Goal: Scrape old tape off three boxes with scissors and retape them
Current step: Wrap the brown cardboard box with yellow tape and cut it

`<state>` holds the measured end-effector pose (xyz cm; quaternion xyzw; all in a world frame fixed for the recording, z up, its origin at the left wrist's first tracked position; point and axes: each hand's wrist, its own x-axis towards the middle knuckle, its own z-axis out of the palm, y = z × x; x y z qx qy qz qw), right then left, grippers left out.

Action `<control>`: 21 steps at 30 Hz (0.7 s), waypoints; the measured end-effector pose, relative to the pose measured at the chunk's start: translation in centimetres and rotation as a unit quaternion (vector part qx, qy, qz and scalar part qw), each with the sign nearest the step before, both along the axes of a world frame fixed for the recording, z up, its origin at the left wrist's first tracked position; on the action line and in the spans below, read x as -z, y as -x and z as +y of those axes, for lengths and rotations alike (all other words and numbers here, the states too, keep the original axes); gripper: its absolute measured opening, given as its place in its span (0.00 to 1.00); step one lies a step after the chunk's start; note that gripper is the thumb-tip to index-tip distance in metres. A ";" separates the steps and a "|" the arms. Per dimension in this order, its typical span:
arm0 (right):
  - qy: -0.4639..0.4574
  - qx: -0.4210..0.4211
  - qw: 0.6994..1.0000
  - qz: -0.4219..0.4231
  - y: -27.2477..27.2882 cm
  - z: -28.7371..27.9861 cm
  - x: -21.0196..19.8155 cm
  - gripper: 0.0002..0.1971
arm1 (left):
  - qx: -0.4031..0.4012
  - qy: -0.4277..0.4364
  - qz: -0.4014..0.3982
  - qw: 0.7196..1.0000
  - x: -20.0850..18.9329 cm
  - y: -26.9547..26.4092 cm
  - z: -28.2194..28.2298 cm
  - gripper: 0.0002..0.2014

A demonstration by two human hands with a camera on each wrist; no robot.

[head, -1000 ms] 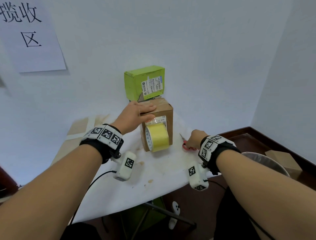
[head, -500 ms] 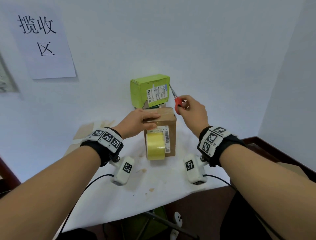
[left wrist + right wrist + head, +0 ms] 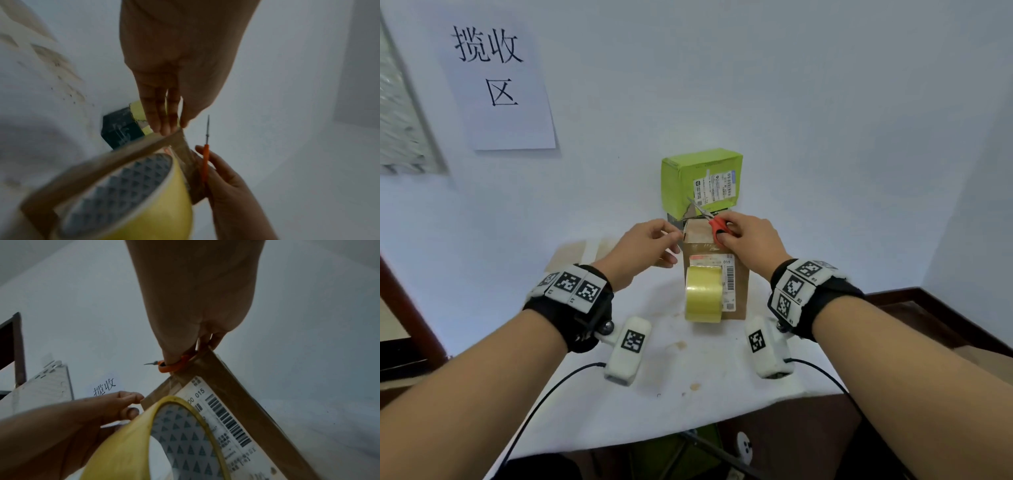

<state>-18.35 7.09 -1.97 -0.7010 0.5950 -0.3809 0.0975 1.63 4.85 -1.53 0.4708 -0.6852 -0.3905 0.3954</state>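
Observation:
A brown box (image 3: 739, 294) stands upright on the white table, with a yellow tape roll (image 3: 703, 298) leaning against its labelled front. My right hand (image 3: 746, 236) grips red-handled scissors (image 3: 717, 224) over the box top, blades pointing up-left toward the green box (image 3: 681, 178). That green box sits on a dark box (image 3: 673, 219) behind. My left hand (image 3: 650, 243) touches the brown box's upper left corner with its fingertips (image 3: 164, 128). The right wrist view shows the scissors (image 3: 174, 365) at the box's top edge (image 3: 226, 378).
The white table cover (image 3: 654, 359) ends close in front of me, over dark floor. A flattened cardboard piece (image 3: 571, 253) lies at the back left. A paper sign (image 3: 500, 78) hangs on the wall behind.
My right hand took the scissors off the table, lifted them, and brought them down over the brown box's top. My left hand slid off the box top to its left corner.

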 end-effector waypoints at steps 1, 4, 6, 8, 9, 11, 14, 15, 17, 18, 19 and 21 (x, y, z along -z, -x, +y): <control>0.005 0.005 1.000 0.008 -0.1 0.1 0.1 0.15 | -0.006 -0.022 0.007 1.000 0.0 0.2 0.1 0.07; 0.018 0.021 0.999 0.031 -0.2 0.7 0.1 0.15 | -0.011 -0.085 0.002 0.996 0.2 1.1 0.8 0.07; 0.020 0.028 0.998 0.050 -0.4 1.0 0.1 0.15 | 0.002 -0.125 0.008 0.992 0.5 1.4 1.2 0.11; 0.018 0.039 0.996 0.080 -0.7 1.2 -0.1 0.13 | 0.026 -0.167 0.053 0.984 0.7 1.5 1.6 0.13; 0.015 0.045 0.994 0.098 -1.0 1.2 -0.2 0.12 | 0.036 -0.178 0.078 0.980 0.7 1.5 1.8 0.13; 0.014 0.053 0.991 0.120 -1.3 1.2 -0.1 0.12 | 0.036 -0.175 0.099 0.979 0.6 1.5 2.1 0.11; 0.017 0.045 0.992 0.112 -1.5 1.1 0.0 0.11 | 0.022 -0.160 0.105 0.981 0.7 1.8 2.0 0.14; 0.019 0.042 0.992 0.118 -1.5 1.2 0.0 0.11 | 0.020 -0.161 0.110 0.981 0.8 1.9 1.9 0.15; 0.019 0.043 0.989 0.140 -1.4 1.2 -0.1 0.11 | 0.013 -0.170 0.130 0.977 1.2 2.0 1.7 0.17; 0.018 0.046 0.988 0.148 -1.3 1.2 -0.1 0.11 | 0.010 -0.176 0.136 0.975 1.5 2.1 1.8 0.18; 0.018 0.049 0.987 0.151 -1.3 1.2 -0.1 0.11 | 0.011 -0.181 0.134 0.974 1.9 2.2 2.0 0.19; 0.023 0.058 0.986 0.157 -1.4 1.0 0.1 0.11 | 0.020 -0.189 0.108 0.976 2.5 2.4 2.4 0.23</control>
